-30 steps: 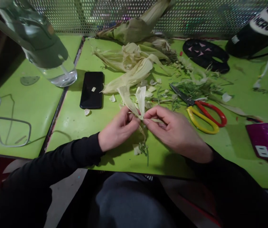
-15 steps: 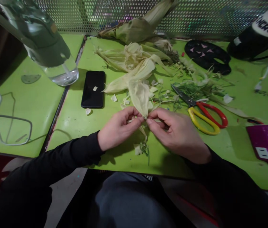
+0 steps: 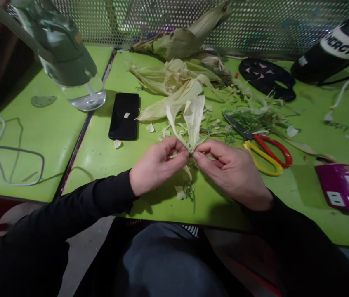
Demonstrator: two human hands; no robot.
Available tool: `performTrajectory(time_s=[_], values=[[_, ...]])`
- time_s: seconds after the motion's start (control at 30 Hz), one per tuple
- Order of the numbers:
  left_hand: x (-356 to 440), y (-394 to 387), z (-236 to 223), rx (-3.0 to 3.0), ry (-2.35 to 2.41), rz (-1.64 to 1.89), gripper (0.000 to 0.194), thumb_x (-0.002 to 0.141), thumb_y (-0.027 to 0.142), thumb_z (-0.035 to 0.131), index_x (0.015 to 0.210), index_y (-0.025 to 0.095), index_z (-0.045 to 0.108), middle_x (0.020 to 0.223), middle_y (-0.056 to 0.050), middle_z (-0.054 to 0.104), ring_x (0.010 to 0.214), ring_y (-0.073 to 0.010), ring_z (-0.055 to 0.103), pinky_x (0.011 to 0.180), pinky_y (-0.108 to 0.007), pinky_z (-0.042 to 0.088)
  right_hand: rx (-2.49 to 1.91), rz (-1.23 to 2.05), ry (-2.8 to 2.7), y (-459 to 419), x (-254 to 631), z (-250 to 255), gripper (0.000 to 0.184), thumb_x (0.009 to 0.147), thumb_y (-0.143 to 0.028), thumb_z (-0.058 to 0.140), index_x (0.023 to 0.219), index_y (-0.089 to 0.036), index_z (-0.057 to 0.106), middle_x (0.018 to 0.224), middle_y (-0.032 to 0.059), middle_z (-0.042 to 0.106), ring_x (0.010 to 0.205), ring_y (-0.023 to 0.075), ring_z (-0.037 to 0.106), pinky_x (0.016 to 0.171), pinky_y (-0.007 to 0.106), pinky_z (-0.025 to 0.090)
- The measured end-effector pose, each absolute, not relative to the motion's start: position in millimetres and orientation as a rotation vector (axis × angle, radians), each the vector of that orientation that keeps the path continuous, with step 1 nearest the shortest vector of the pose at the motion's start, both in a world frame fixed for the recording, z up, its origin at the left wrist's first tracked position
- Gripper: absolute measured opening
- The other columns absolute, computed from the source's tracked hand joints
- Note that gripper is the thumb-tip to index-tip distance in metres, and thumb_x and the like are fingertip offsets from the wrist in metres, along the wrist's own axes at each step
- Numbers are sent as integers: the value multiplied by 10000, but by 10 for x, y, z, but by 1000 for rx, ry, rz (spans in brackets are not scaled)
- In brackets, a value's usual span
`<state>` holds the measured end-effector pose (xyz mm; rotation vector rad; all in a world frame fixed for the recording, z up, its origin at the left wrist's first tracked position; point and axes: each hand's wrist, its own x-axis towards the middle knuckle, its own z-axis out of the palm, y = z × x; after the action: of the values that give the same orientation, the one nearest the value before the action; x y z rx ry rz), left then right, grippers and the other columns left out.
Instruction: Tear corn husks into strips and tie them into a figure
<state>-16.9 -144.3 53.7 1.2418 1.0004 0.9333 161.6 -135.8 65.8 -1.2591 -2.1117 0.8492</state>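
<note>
Thumb and fingers of my left hand [image 3: 160, 164] pinch the base of a pale corn husk piece [image 3: 193, 117]. My right hand [image 3: 230, 169] pinches the same base from the other side, the fingertips almost meeting. Two pale leaves of the husk stand up from the pinch, spread in a V. Thin strips hang below my fingers, above a small green-and-white scrap [image 3: 185, 192] on the table. Just beyond lie larger dried corn husks [image 3: 174, 74]. Scissors [image 3: 255, 142] with one red and one yellow handle lie to the right of my right hand, blades slightly apart.
A black phone [image 3: 124, 116] and a water bottle [image 3: 78, 74] stand or lie left on the green table [image 3: 94, 165]. Shredded green strips [image 3: 248, 117], a black palette-shaped piece [image 3: 267, 79], a black bottle [image 3: 326, 53] and a purple power socket [image 3: 344, 185] are at right. A perforated metal screen [image 3: 255, 24] rises behind.
The husk's upright part has parted from one broad leaf into two spread leaves. Both hands keep their pinch in nearly the same place. The view has shifted slightly.
</note>
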Motion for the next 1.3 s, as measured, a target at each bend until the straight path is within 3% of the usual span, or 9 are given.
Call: performTrajectory(time_s=[0.13,0.23,0.33,0.5,0.67,0.77,0.87,1.13,1.3], values=[[-171,-1450,498,1276,1007,962,140,873,149,561,755,163,487,668,51,502,580,-56,433,547,-197,355,-1239,861,-2106,-1328,1623,634,159,908,-314,581,795,-211,625,560,-65,453,421,64,309,413,236,236],[-175,-1444,479,1239,1032,971,53,889,155,558,908,168,510,621,80,445,531,-58,387,507,-206,322,-1217,887,-2119,-1269,1633,636,175,915,-330,568,801,-210,624,563,-59,462,447,79,340,423,242,250],[-185,-1415,467,1189,979,928,137,902,155,557,1017,169,484,616,83,484,497,-51,388,479,-200,320,-1196,916,-2136,-1212,1654,631,186,916,-344,569,804,-207,626,629,-30,550,526,100,448,471,245,329],[-212,-1367,458,1110,901,876,108,906,206,583,946,164,492,694,35,615,501,-36,497,465,-168,373,-1220,1302,-1925,-1164,1708,591,280,974,-428,500,839,-214,619,694,4,640,563,127,573,506,260,454],[-206,-1388,421,1069,854,790,243,859,228,656,1057,144,543,755,6,661,517,-56,552,464,-173,442,-1201,1043,-1900,-1124,1694,540,231,878,-459,663,953,-241,680,898,35,675,825,191,644,743,336,525],[-178,-1408,384,1054,835,810,253,834,282,695,1014,145,581,707,22,628,525,-67,553,486,-187,477,-1160,1048,-1891,-1135,1655,521,188,835,-420,713,872,-236,698,868,25,672,813,190,627,764,348,508],[-158,-1417,379,1051,861,843,226,837,325,691,944,146,604,645,36,595,494,-65,516,448,-181,433,-1182,1154,-1769,-1181,1621,519,142,831,-369,708,833,-229,686,820,8,675,764,172,613,733,329,490],[-120,-1456,427,1064,969,825,115,806,207,652,753,137,578,596,37,578,471,-35,439,449,-161,366,-1173,1217,-1621,-1283,1543,472,93,850,-313,661,837,-225,633,803,2,629,764,163,588,727,321,472],[-124,-1470,423,1126,929,740,189,843,271,622,717,142,565,542,51,514,446,-45,437,433,-171,370,-1170,1220,-1645,-1242,1545,463,116,858,-322,665,811,-225,622,778,-5,609,763,160,586,736,315,472]])
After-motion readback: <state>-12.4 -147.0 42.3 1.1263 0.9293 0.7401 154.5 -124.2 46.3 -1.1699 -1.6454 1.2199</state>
